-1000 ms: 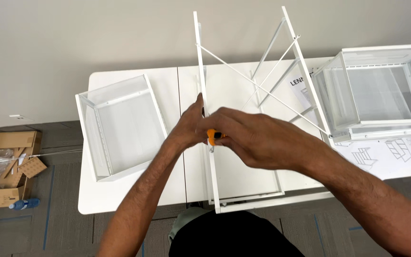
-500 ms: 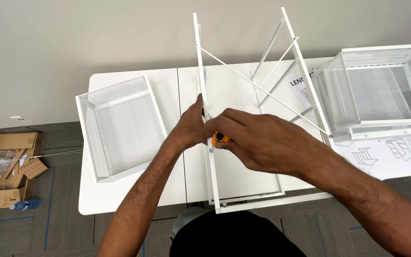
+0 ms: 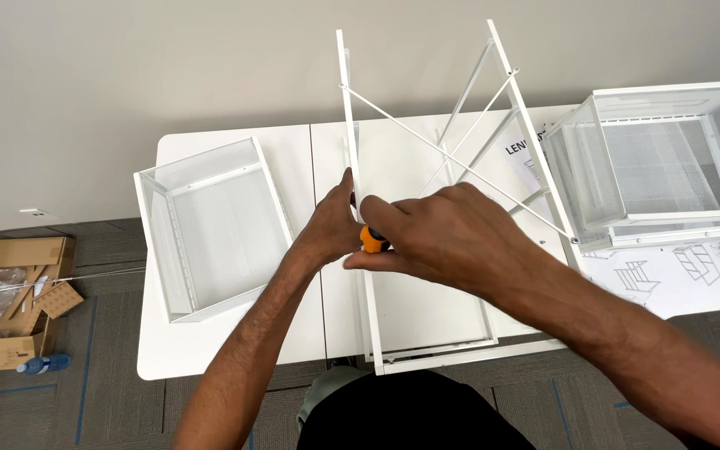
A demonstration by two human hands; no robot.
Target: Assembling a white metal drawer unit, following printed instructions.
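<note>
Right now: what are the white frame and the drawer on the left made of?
White frame: looks like painted metal; thin straight rails and crossed rods, matte white. Drawer: probably metal too, with fine see-through mesh walls and solid white rims.

Plain pale wall (image 3: 168, 75) at the far side, white table (image 3: 235, 350) pushed against it, grey carpet-tile floor (image 3: 93, 400) with thin blue lines, open cardboard box (image 3: 6, 350) of packing scraps at near left, even soft light

orange tool (image 3: 373, 240) mostly hidden under right hand (image 3: 447, 237)
</note>
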